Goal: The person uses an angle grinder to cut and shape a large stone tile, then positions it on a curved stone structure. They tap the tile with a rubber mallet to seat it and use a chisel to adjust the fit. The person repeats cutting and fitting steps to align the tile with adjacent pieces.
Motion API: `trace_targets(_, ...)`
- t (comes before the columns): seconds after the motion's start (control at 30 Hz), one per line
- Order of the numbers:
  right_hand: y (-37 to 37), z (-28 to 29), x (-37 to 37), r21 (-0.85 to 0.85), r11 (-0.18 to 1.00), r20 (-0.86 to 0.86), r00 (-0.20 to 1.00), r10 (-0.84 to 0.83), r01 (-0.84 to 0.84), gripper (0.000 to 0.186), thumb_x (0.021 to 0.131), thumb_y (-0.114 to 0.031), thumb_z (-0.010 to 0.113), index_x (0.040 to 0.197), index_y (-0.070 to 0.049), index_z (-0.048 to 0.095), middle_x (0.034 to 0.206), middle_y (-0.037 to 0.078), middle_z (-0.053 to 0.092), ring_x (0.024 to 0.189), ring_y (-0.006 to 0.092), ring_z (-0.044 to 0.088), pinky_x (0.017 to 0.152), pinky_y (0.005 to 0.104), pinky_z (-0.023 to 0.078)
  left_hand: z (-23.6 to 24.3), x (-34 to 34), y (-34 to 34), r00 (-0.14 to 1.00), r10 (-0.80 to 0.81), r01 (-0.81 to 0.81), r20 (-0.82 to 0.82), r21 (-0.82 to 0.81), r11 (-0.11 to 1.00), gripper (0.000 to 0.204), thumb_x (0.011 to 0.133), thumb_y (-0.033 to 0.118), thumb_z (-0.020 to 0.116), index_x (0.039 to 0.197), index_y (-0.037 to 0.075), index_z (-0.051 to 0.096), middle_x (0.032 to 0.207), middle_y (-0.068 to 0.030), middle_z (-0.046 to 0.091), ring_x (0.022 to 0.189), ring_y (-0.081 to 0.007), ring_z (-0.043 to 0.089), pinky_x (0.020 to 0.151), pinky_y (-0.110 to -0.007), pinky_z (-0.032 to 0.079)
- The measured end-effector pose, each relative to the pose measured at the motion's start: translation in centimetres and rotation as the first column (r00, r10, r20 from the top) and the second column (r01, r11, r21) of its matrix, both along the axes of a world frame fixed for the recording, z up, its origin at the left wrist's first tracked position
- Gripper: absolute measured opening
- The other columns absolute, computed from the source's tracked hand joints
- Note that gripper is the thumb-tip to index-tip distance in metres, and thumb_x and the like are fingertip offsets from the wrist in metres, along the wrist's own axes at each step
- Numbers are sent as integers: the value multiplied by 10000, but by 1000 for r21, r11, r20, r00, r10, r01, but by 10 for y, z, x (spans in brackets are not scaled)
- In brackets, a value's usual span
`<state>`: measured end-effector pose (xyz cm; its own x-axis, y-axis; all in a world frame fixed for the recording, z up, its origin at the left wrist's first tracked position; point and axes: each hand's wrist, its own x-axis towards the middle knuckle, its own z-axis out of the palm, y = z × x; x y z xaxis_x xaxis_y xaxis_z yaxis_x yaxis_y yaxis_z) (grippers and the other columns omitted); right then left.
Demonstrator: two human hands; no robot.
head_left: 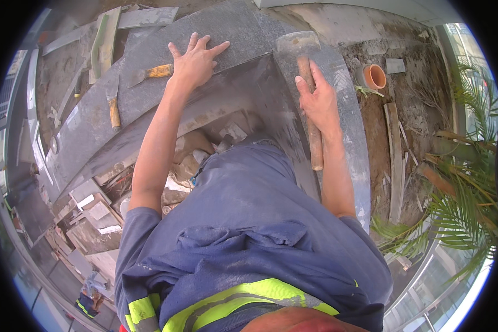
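My left hand (195, 63) rests on a grey stone slab (227, 27) with its fingers spread and nothing in them. Beneath my right hand (321, 105) runs the wooden handle of a mallet (315, 146), loosely gripped between thumb and fingers. The broad, dusty mallet head lies on the right-hand slab (346, 122), beyond my fingertips. Close to my left hand is a scraper (159, 71) with a wooden handle, its blade pointing left. A second wooden-handled scraper (114, 113) lies farther left on the stone. The slabs' joint shows between my hands.
Dark panels (246, 83) drop below the slabs around my body. An orange pipe (374, 76) and a wooden strip (394, 160) are on the soil at right, near palm fronds (459, 205). Stone offcuts (97, 213) and rubble lie at lower left; another person (87, 304) is beyond.
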<state>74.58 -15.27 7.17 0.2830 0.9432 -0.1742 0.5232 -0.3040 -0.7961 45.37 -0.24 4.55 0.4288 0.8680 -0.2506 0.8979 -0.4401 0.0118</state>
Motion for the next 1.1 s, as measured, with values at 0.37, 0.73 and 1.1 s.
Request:
trace_targets(0.37,46,-2,-35,56,992,-101,988,120,-114,688,1079,-325,716,1666,-27,518,693,66,677,605,145,661,617,339,555,-5,-15,19,985,-92,108,146,-105,989,727,1084,207,689,1713,460,427,1777,-82,402,1671,-338,345,1273,-870,260)
trace_targets(0.73,49,-32,-49,138,944,70,953,293,-300,631,1056,-259,670,1598,43,551,1299,350,743,1235,503,726,1064,495,569,-6,-1,42,995,-40,49,94,-87,995,1138,850,547,919,1761,161,356,1753,-124,389,1633,-378,355,1222,-860,313)
trace_targets(1.1,60,8,-55,135,942,81,951,300,-308,595,1039,-250,692,1565,13,604,1316,295,768,1064,450,786,991,479,596,-19,15,42,996,29,-25,81,-52,998,1325,740,679,962,1749,80,348,1725,-138,429,1606,-400,379,1124,-797,396)
